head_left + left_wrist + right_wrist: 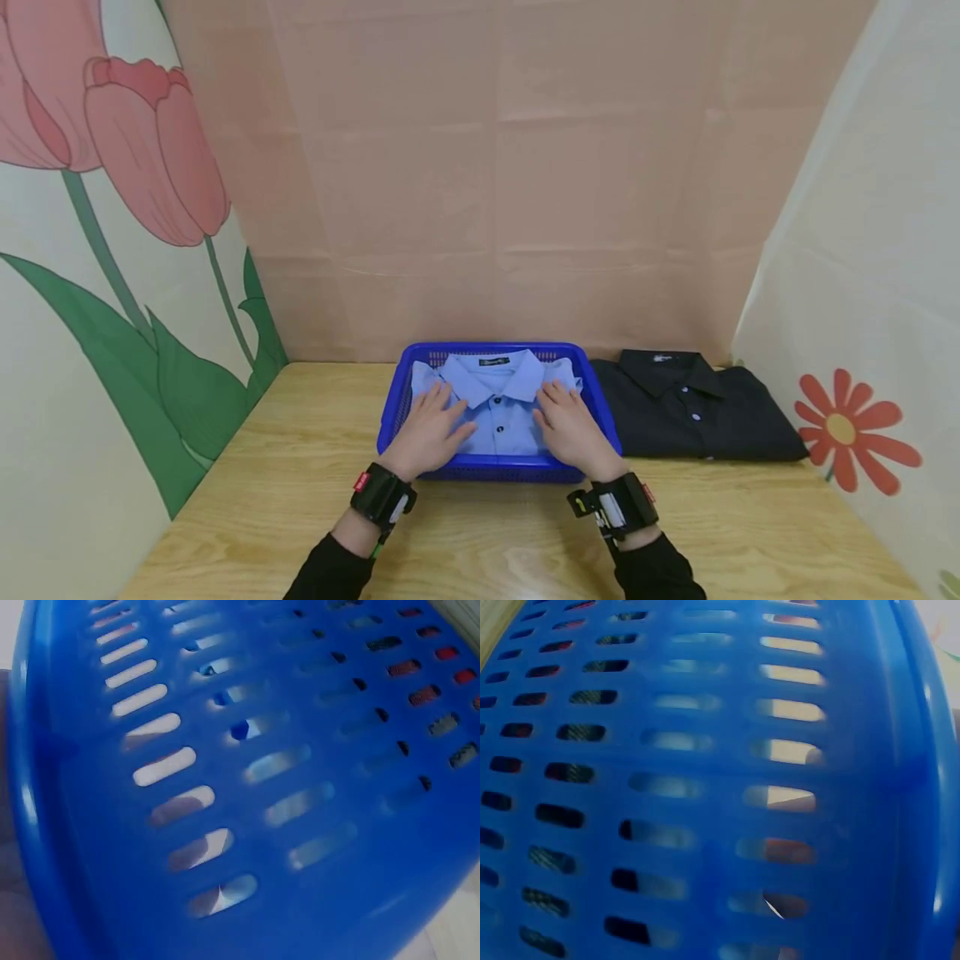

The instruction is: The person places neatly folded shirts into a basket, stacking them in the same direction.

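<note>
A folded light-blue collared shirt (480, 429) with dark buttons lies face up in a blue plastic basket (495, 465), its collar toward the far rim. My left hand (426, 427) rests on the shirt's left part, fingers spread and pointing forward. On the opposite side, my right hand (573, 427) lies on the shirt with its fingers stretched out near the collar. In the left wrist view the slotted basket wall (352, 885) fills nearly everything. Likewise, the right wrist view is mostly basket wall (862, 735), hiding the right hand's fingers.
A folded black collared shirt (675, 417) lies on the wooden table (330, 442), just right of the basket. Behind stands a plain brownish backdrop (495, 183). Flower-printed sheets flank the table, with tulips (153, 158) on the left and a red flower (840, 429) on the right.
</note>
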Available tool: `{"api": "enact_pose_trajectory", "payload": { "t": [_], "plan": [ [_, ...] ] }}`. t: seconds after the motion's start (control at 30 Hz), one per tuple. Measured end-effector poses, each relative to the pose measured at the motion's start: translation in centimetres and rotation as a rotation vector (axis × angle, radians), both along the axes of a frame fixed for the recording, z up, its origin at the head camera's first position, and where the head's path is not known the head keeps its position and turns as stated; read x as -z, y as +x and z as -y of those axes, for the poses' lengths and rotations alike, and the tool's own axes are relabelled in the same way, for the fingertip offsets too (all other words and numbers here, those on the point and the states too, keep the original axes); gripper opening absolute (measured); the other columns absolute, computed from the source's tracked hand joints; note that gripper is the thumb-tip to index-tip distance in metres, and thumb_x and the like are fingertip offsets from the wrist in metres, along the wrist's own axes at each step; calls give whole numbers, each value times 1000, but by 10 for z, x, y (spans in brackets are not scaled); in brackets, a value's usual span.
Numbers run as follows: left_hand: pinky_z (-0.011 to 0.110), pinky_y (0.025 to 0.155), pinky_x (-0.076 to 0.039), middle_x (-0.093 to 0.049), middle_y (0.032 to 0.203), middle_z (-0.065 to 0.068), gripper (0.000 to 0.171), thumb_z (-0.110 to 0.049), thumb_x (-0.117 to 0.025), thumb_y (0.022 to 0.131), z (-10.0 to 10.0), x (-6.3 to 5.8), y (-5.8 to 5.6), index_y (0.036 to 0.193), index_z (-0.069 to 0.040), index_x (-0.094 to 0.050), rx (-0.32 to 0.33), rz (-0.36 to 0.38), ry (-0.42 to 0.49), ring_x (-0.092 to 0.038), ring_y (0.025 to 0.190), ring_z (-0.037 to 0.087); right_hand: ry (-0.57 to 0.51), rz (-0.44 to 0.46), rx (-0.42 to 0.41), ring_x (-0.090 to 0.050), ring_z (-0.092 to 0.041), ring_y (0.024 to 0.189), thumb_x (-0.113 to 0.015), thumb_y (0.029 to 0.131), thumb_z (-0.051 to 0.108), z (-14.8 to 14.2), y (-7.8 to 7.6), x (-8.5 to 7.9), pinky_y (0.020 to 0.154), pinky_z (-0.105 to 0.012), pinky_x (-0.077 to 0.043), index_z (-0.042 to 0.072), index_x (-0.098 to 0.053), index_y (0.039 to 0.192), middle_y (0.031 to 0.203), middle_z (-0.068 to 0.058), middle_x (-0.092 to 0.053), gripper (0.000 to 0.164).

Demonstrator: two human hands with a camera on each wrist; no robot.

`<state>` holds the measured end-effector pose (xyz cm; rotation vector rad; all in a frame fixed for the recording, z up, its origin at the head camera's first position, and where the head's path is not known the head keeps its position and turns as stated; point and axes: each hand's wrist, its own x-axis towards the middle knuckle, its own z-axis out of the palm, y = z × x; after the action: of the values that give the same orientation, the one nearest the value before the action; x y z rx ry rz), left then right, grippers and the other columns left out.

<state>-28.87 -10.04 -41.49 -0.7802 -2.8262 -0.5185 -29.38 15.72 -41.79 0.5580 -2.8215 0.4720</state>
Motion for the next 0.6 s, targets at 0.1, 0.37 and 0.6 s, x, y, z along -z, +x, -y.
{"api": "enact_pose_trajectory", "payload": {
  "t": [0.1,0.37,0.6],
  "plan": [
    [59,118,-19,-36,152,27,53,-42,-42,105,-2,0,-2,139,-4,-54,-13,46,-15,-23,147,44,32,55,2,-29,-45,143,-45,104,25,1,2,0,116,-62,-19,-11,-46,140,149,-30,-40,50],
    [53,115,-30,-46,144,26,53,-41,-41,105,3,6,-14,136,-1,-55,-63,176,-10,-36,141,40,47,201,72,-50,-41,119,-41,104,42,2,7,1,106,-61,-33,-7,-61,118,119,-25,-57,54],
    [53,116,-30,-48,146,21,56,-45,-37,105,4,5,-18,139,-4,-54,-107,285,-10,-35,143,37,4,332,89,-52,-37,107,-31,104,53,0,3,3,96,-55,-40,-6,-64,106,111,-24,-57,68]
  ]
}}
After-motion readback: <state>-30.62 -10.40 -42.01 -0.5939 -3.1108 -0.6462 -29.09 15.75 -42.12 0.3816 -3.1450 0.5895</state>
